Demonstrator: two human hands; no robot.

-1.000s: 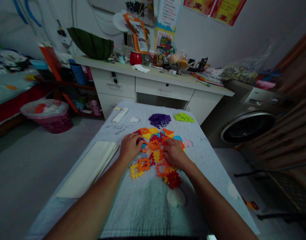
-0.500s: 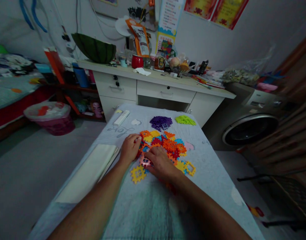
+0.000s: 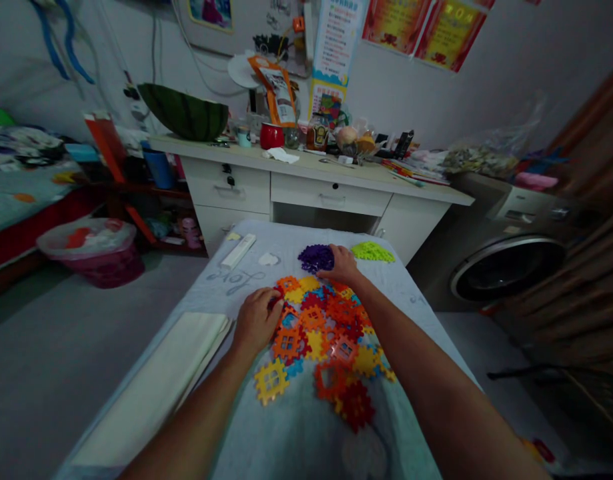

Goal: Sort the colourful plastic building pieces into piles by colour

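A spread of orange, red, yellow and blue plastic interlocking building pieces (image 3: pixel 313 317) lies on the cloth-covered table, some with window-like cutouts. My left hand (image 3: pixel 259 321) rests against the left edge of this spread, thumb and fingers apart beside red and orange pieces; its fingertips are partly hidden. Farther out, my right hand (image 3: pixel 342 265) reaches to a purple heap of pieces (image 3: pixel 315 258), its thumb and fingers apart at the heap's right side. Nothing shows in that hand. A yellow window piece (image 3: pixel 271 381) sits nearest me on the left.
A lime-green heap (image 3: pixel 372 252) lies right of the purple one. On the table's left are a white bar-shaped object (image 3: pixel 239 252) and a folded cream cloth (image 3: pixel 156 387). Beyond stands a cluttered white desk (image 3: pixel 226 187); a washing machine (image 3: pixel 501 227) is at right.
My right hand has moved from the near part of the mixed spread out to the purple heap, uncovering orange, red and yellow pieces. My left hand stays by the left edge.
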